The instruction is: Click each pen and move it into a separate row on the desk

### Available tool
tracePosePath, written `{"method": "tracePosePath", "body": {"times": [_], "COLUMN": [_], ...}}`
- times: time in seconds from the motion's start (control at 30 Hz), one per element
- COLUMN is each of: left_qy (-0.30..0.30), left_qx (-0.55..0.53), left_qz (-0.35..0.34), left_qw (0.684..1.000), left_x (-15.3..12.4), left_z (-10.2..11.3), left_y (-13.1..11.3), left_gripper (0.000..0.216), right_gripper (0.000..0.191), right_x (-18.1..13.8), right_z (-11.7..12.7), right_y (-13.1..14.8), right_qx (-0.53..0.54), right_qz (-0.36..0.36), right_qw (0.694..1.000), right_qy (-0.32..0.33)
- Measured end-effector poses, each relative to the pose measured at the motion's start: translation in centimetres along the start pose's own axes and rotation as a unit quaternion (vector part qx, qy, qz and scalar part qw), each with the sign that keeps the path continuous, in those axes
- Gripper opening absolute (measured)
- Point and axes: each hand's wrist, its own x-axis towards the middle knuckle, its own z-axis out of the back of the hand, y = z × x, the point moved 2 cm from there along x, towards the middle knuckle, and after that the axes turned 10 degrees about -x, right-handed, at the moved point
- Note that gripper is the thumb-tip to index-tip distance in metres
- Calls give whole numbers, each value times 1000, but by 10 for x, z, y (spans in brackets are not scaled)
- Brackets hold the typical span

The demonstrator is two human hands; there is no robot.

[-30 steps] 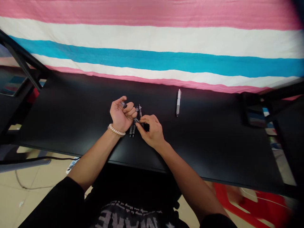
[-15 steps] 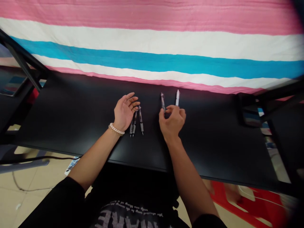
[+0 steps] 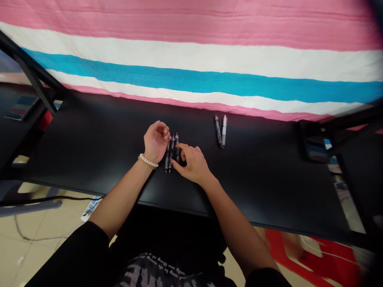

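**Black desk (image 3: 263, 171) being edged by striped cloth (image 3: 191, 67)**
Pink, white and blue bands are being shown beyond it, while a dark cable (image 3: 50, 198) is being strung above the tiled floor (image 3: 38, 235) and a blurred red plastic stool (image 3: 287, 255) is being glimpsed below.

Bright, even light leaves only faint shadows, while wide-angle distortion bends the frame's edges and blur smears the lower right corner.

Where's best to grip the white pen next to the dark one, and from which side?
Pinch the white pen at mid-barrel, coming down from its right. The dark pen lies tight along its left, closing in at the lower ends, so the right flank looks free. It lies flat on the desk, so the top of the barrel is open to the fingers; the right hand seems the better choice.
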Motion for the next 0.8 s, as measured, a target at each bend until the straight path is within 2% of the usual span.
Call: {"method": "tracePosePath", "body": {"times": [0.17,0.37,0.5,0.57,0.63,0.7,0.8], "left_qy": [33,57,45,8,-7,18,58], "left_qx": [-4,65,124,165,195,204,185], "left_qz": [-13,-66,-143,-198,-223,-187,-101], "left_qw": [999,994,981,966,955,961,976], "left_x": [1,-2,3,6,8,6,1], "left_z": [1,-1,8,13,15,13,6], "left_y": [2,6,8,8,8,10,12], "left_gripper": [20,22,16,12,18,27,32], "right_gripper": [37,41,33,31,32,33,36], "right_x": [-2,-3,-4,-5,-4,-3,-2], "right_z": [9,7,2,1,0,-2,-5], "right_y": [-5,0,-7,-10,-9,-5,-1], "right_qx": [21,15,100,186,286,363,407], "right_qz": [8,-1,-68,-109,-135,-142,-147], "right_qw": [999,998,992,973,944,917,899], "right_qy": [33,55,-39,-85,-95,-81,-64]}}
